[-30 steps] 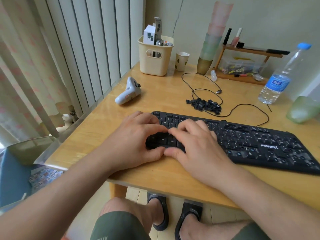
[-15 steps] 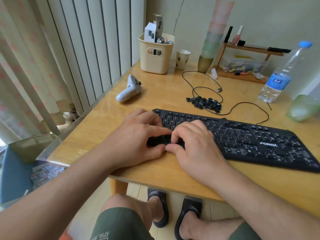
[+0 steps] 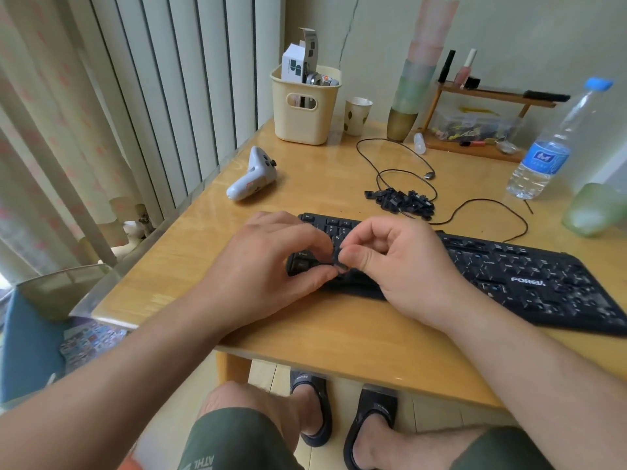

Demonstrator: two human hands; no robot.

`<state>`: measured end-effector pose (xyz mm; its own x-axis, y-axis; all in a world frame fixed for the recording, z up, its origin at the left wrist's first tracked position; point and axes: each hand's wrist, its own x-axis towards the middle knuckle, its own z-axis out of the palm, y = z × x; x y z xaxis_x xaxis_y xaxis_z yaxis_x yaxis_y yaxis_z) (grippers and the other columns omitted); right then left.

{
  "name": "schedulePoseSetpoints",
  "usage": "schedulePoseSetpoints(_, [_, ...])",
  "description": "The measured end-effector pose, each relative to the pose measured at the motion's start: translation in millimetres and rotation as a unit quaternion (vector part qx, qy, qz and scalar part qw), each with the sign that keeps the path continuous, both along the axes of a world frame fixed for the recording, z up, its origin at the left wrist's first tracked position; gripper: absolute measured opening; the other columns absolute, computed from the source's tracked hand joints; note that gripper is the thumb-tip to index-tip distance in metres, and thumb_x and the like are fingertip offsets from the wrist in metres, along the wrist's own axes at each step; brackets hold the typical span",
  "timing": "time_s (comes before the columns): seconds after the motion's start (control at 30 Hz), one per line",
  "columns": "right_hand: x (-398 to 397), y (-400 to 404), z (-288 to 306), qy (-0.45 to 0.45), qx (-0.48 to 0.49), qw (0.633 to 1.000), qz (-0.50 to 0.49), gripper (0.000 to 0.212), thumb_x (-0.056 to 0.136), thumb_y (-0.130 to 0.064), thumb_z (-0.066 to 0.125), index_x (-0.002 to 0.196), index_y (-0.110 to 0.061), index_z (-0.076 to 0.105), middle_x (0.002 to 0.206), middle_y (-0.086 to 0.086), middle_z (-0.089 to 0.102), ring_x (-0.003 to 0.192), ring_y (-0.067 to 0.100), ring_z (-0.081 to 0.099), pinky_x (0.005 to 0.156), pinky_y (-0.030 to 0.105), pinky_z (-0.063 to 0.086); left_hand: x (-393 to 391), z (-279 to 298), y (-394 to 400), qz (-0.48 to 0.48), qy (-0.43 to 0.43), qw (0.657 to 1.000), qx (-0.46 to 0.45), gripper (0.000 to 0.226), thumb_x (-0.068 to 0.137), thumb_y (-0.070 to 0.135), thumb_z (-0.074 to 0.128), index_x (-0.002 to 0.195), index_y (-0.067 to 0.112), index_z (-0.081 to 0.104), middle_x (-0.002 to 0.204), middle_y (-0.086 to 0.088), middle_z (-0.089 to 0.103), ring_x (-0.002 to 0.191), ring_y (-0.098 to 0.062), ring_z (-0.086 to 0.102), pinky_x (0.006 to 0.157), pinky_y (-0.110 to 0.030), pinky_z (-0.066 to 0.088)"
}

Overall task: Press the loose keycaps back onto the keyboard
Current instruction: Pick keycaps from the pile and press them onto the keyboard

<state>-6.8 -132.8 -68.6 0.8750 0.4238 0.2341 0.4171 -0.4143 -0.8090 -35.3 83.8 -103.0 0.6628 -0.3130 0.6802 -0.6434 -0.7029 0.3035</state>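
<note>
A small black keycap (image 3: 340, 262) sits just left of the frame's centre, pinched between the thumb and forefinger of both hands above the left end of the keyboard (image 3: 529, 283). The right hand (image 3: 403, 266) curls its fingers round the cap's right edge; the left hand (image 3: 268, 266) grips its left edge with thumb and forefinger, its other fingers bent over the keys. The keyboard runs from the middle of the frame down toward the right edge, many of its sockets looking bare.

This looks like the seating step: the cap is being turned and lined up over its socket, not yet pressed home. The next move calls for squaring it over the stem, then a firm straight push down.

Many caps remain: a heap of loose keycaps (image 3: 400, 201) lies above the keyboard, right of centre, among loops of black cable (image 3: 397, 154).
</note>
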Motion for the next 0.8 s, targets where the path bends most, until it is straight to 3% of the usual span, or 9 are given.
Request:
schedulePoseSetpoints(0.1, [-2.9,-3.7,-3.2,0.009,-0.006,1.0,0.011,0.013,0.09,-0.02,0.078,0.081,-0.029,0.075,0.08,-0.011,0.077,0.078,0.009,0.071,0.081,0.034,0.058,-0.2,-0.9,-4.5,-0.008,-0.031,0.999,0.013,0.017,0.087,0.039,0.078,0.091,0.023,0.074,0.085,0.015,0.071,0.092,-0.011,0.064,0.081,-0.044,0.051])
schedulePoseSetpoints(0.27, [-6.7,-9.5,-10.2,-0.022,-0.06,0.998,0.005,0.006,0.088,-0.031,0.081,0.085,-0.034,0.077,0.085,-0.016,0.076,0.083,0.017,0.072,0.083,0.046,0.058,-2.6,0.4,-5.6,-0.026,-0.024,0.999,0.016,0.021,0.081,0.028,0.085,0.097,0.023,0.073,0.087,0.016,0.07,0.089,-0.009,0.064,0.08,-0.044,0.051])
schedulePoseSetpoints(0.4, [-12.8,-11.6,-5.0,-0.052,-0.097,0.994,0.02,0.015,0.084,-0.035,0.083,0.098,-0.04,0.078,0.088,-0.03,0.071,0.091,-0.001,0.067,0.079,0.015,0.048,-4.7,0.9,-5.9,-0.02,-0.011,1.0,-0.02,0.024,0.078,0.024,0.083,0.099,0.021,0.073,0.088,0.018,0.069,0.086,-0.007,0.066,0.079,-0.041,0.054])
schedulePoseSetpoints(0.43, [-12.4,-11.8,-2.4,-0.075,-0.111,0.991,0.02,0.019,0.085,-0.034,0.082,0.103,-0.039,0.079,0.09,-0.029,0.071,0.093,-0.001,0.066,0.079,0.013,0.047,-4.9,0.8,-5.4,-0.017,-0.004,0.999,-0.031,0.024,0.077,0.023,0.082,0.099,0.021,0.073,0.088,0.018,0.069,0.085,-0.008,0.066,0.078,-0.041,0.055])
schedulePoseSetpoints(0.67, [-7.3,-8.8,10.8,-0.206,-0.231,0.949,0.057,0.025,0.092,-0.036,0.074,0.115,-0.026,0.078,0.106,-0.012,0.071,0.098,0.009,0.063,0.089,0.033,0.052,-4.2,1.4,-7.0,-0.006,0.028,0.998,-0.05,0.023,0.08,0.028,0.08,0.1,0.021,0.071,0.086,0.02,0.071,0.087,-0.004,0.067,0.083,-0.039,0.055])
schedulePoseSetpoints(0.8, [-2.4,-8.2,22.3,-0.187,-0.232,0.953,0.043,0.023,0.089,-0.038,0.077,0.11,-0.031,0.079,0.094,-0.015,0.071,0.087,0.004,0.064,0.082,0.033,0.054,-3.1,3.0,-5.9,0.01,0.062,0.996,-0.064,0.022,0.086,0.027,0.081,0.102,0.024,0.066,0.088,0.021,0.072,0.092,-0.002,0.068,0.086,-0.03,0.052])
